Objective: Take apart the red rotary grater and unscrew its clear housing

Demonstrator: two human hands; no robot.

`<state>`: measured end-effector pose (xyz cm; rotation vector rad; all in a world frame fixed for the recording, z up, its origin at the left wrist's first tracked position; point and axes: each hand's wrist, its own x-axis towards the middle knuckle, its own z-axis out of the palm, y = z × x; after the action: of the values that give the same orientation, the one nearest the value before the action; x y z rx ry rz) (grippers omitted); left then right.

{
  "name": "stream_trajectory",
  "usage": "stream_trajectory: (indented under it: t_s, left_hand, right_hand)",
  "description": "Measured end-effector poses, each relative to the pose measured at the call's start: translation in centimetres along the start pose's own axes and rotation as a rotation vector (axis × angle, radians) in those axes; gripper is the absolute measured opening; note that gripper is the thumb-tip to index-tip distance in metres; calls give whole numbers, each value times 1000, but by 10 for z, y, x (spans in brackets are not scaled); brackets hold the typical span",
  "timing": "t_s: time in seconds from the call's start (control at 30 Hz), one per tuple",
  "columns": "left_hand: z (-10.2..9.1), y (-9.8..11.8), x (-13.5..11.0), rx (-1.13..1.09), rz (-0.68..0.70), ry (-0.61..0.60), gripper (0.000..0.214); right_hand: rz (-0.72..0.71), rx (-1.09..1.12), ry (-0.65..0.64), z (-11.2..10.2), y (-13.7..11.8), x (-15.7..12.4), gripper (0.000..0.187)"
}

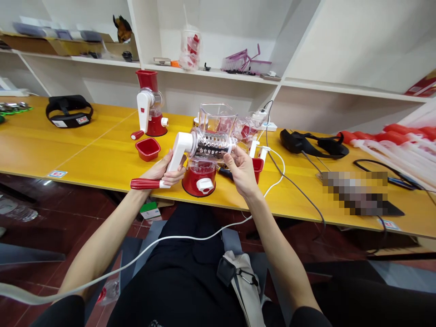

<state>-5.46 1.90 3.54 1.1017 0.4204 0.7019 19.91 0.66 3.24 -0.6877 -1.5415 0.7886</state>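
Note:
A rotary grater with a clear hopper, a clear drum and a red base stands at the front edge of the yellow table. My left hand is closed on its white crank handle, whose red grip sticks out to the left. My right hand is closed on the open end of the clear drum on the right side. Behind the drum more clear and red grater parts are partly hidden.
A second assembled red and white grater stands farther back, with a small red cup in front of it. Black headbands, cables, a white power strip and red-tipped white parts lie on the table. Shelves stand behind.

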Motion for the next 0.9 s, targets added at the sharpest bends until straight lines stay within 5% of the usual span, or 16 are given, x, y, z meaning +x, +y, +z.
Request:
stream_trajectory:
  t_s: [0.3, 0.57, 0.77, 0.9]
  left_hand:
    - [-6, -1, 0, 8, 43, -92, 63]
    - [-13, 13, -16, -20, -11, 3, 59]
    - [-25, 42, -32, 107, 226, 8, 63]
    - [-20, 62, -44, 272, 375, -122, 62]
  right_hand:
    - [12, 21, 10, 1, -1, 0, 44]
    - [20, 33, 24, 0, 0, 0, 44]
    - [-45, 48, 63, 9, -2, -2, 40]
    - [-59, 45, 127, 24, 2, 0, 39]
